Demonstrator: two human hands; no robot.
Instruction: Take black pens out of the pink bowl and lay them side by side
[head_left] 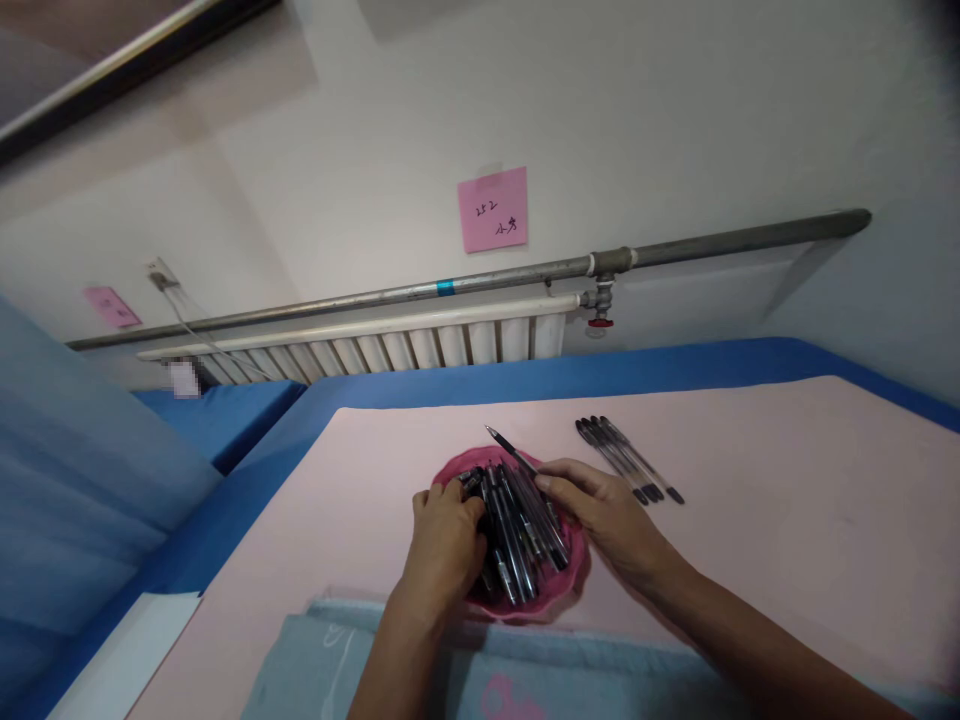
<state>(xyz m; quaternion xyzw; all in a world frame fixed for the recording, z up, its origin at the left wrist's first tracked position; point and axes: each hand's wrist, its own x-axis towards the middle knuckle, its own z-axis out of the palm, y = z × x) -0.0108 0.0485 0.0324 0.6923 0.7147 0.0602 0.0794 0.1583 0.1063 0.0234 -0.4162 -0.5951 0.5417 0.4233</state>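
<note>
A pink basket [576, 580] with a wavy rim holds a heap of dark and clear pens [517, 535]. My right hand [600, 505] pinches an uncapped pen [511, 449] above the basket's right side, its tip pointing up and to the left. Over the basket's left side, my left hand [444, 535] has its fingers curled down among black pen parts. What those fingertips grip is hidden. To the right of the basket, several capped pens [628, 460] lie side by side on the pink sheet.
The pink sheet [795, 520] covers a blue bed or table [645, 368]. A blue-grey towel [300, 670] lies in front of the basket. A white board [127, 655] is at the lower left, beside a blue curtain [67, 480]. Behind stand a radiator [420, 345] and a pipe [360, 303].
</note>
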